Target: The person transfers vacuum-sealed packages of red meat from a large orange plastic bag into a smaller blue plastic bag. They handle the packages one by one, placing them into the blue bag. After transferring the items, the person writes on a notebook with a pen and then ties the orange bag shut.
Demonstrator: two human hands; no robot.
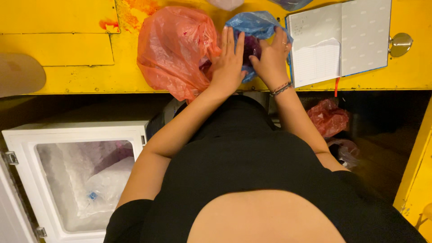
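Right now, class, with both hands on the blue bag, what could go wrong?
1. The blue bag sits close to the open notebook; dark contents might stain its pages.
2. The left hand presses against the red bag near the yellow counter edge; it could slide off.

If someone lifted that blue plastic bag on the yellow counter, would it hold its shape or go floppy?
Probably floppy: the blue bag is thin, crinkled film that folds around the left hand and right hand. Something dark shows inside, so it would likely sag towards that weight. The film looks glossy, so perhaps a little slippery.
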